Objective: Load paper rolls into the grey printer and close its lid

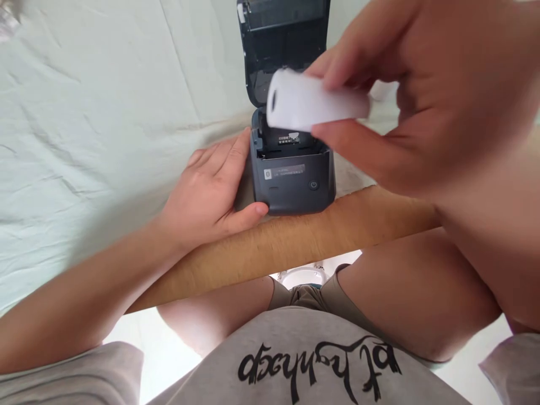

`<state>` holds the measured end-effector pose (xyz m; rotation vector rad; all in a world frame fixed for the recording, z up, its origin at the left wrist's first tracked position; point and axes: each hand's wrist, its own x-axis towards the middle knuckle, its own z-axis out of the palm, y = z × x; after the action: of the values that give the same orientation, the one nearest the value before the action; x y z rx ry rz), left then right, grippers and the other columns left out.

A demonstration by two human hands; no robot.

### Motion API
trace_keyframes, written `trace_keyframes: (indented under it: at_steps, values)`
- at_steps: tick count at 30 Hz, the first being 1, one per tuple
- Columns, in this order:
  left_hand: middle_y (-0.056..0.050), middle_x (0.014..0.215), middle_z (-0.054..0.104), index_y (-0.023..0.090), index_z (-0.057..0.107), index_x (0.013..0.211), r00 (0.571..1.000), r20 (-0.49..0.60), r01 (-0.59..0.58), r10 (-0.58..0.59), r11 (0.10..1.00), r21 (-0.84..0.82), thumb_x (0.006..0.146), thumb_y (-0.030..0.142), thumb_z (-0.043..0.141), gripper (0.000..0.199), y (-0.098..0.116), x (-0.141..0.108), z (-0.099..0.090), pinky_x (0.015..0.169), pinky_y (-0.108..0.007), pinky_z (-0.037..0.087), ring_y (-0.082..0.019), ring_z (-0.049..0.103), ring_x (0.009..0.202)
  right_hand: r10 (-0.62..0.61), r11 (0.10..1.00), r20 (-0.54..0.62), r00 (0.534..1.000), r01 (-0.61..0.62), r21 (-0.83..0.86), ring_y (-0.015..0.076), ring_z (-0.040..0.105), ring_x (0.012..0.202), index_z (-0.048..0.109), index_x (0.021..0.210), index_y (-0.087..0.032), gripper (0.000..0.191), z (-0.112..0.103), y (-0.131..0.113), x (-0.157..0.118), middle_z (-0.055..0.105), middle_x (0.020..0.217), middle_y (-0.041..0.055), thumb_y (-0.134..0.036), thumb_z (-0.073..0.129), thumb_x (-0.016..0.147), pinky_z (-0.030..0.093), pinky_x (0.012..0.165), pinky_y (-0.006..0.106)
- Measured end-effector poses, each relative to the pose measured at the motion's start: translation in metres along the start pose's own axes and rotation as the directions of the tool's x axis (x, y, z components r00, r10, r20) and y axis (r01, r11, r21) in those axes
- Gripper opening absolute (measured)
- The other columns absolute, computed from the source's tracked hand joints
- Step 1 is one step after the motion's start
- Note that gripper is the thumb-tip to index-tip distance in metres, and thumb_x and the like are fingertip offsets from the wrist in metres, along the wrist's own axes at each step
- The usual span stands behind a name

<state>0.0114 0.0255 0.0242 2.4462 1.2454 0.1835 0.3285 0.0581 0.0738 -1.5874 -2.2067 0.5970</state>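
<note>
A small dark blue label printer [294, 188] stands near the table's front edge, its lid [284, 45] swung up and back so the inner bay shows. Beside its left side lies my left hand [211, 191], fingers stretched out flat on the cloth, the thumb at the printer's front lower corner. Between the thumb and fingers of my right hand [392, 101] is a white roll [295, 101], tilted on its side above the bay, with a dark slot at its left end. It hides part of the bay and the lid's hinge, and is slightly blurred.
Pale, wrinkled cloth [126, 73] covers the table. Its bare wooden front edge [270, 247] runs just in front of the printer, above my legs. At the top left corner lies a clear, crumpled object [7, 21]. A small white thing shows partly behind my right hand.
</note>
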Motion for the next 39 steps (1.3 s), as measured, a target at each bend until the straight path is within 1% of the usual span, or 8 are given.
trace_keyframes:
  at_steps: [7,15,18,23,27,30,35,39]
  values:
    - [-0.017,0.208,0.054,0.029,0.037,0.207,0.999,-0.036,0.022,-0.022,1.0,-0.003,0.106,0.12,0.012,0.139,0.002,0.0,0.007,0.155,-0.074,0.05,-0.053,0.052,0.193,-0.07,0.821,0.061,0.996,0.093,-0.563,0.0265,0.093,0.141,0.077,0.154,-0.04,0.05,0.0,-0.029,0.014,0.083,0.143,-0.0077,-0.062,0.041,0.128,0.062,0.145,0.078]
    - [-0.024,0.206,0.054,0.021,0.031,0.208,0.986,-0.079,-0.147,0.147,0.989,0.003,0.121,0.107,0.028,0.122,-0.012,-0.006,0.006,0.149,-0.074,0.054,-0.056,0.057,0.189,-0.203,0.965,-0.093,0.975,0.182,-0.191,0.0223,0.089,0.148,0.086,0.139,-0.032,0.029,0.018,0.008,0.009,0.087,0.145,-0.011,-0.049,0.064,0.128,0.074,0.139,0.056]
    - [-0.024,0.205,0.055,0.021,0.032,0.207,0.974,-0.118,-0.189,0.191,0.982,0.028,0.124,0.104,0.031,0.117,-0.019,-0.008,0.01,0.147,-0.069,0.057,-0.054,0.059,0.187,-0.347,0.937,-0.155,0.925,0.336,-0.094,0.0194,0.087,0.151,0.084,0.132,-0.032,0.021,0.023,0.021,0.001,0.087,0.142,-0.0128,-0.043,0.067,0.128,0.075,0.133,0.048]
    - [-0.024,0.204,0.057,0.02,0.028,0.206,0.965,-0.14,-0.221,0.223,0.975,0.032,0.126,0.101,0.035,0.114,-0.024,-0.009,0.012,0.147,-0.069,0.057,-0.054,0.061,0.186,-0.544,0.834,-0.137,0.828,0.551,0.022,0.0121,0.084,0.113,0.079,0.109,-0.03,0.034,0.02,0.02,-0.008,0.085,0.116,-0.0079,-0.043,0.059,0.134,0.082,0.11,0.043]
    - [-0.023,0.205,0.056,0.027,0.02,0.207,0.948,-0.193,-0.259,0.255,0.966,0.001,0.126,0.098,0.043,0.111,-0.023,-0.006,0.018,0.147,-0.07,0.058,-0.052,0.063,0.186,-0.62,0.767,-0.087,0.78,0.626,0.142,0.0098,0.083,0.1,0.075,0.087,-0.03,0.061,0.024,0.025,0.0,0.076,0.093,-0.0051,-0.067,0.059,0.133,0.083,0.115,0.047]
    - [-0.02,0.198,0.064,0.037,0.036,0.201,0.91,-0.27,-0.324,0.316,0.946,0.013,0.13,0.09,0.042,0.089,-0.021,-0.001,0.024,0.143,-0.071,0.062,-0.048,0.068,0.181,-0.649,0.744,-0.091,0.755,0.655,0.135,0.0103,0.085,0.11,0.082,0.092,-0.033,0.056,0.024,0.032,0.003,0.08,0.105,-0.0059,-0.073,0.067,0.128,0.082,0.119,0.048]
    - [-0.015,0.194,0.065,0.047,0.056,0.189,0.866,-0.272,-0.396,0.419,0.908,0.139,0.128,0.082,0.06,0.07,-0.017,0.0,0.024,0.134,-0.073,0.069,-0.046,0.072,0.175,-0.504,0.852,-0.086,0.859,0.511,0.114,0.0139,0.086,0.116,0.085,0.103,-0.036,0.081,0.017,0.025,-0.005,0.079,0.113,0.002,-0.091,0.034,0.132,0.086,0.122,0.049]
    - [-0.012,0.194,0.065,0.046,0.064,0.175,0.865,-0.275,-0.403,0.419,0.908,0.113,0.12,0.063,0.085,0.061,-0.01,-0.003,0.024,0.133,-0.073,0.069,-0.049,0.063,0.184,-0.249,0.944,-0.322,0.913,0.304,0.131,0.0308,0.079,0.164,0.085,0.119,-0.034,0.047,0.018,0.022,-0.009,0.079,0.134,0.0051,-0.074,0.061,0.124,0.083,0.126,0.049]
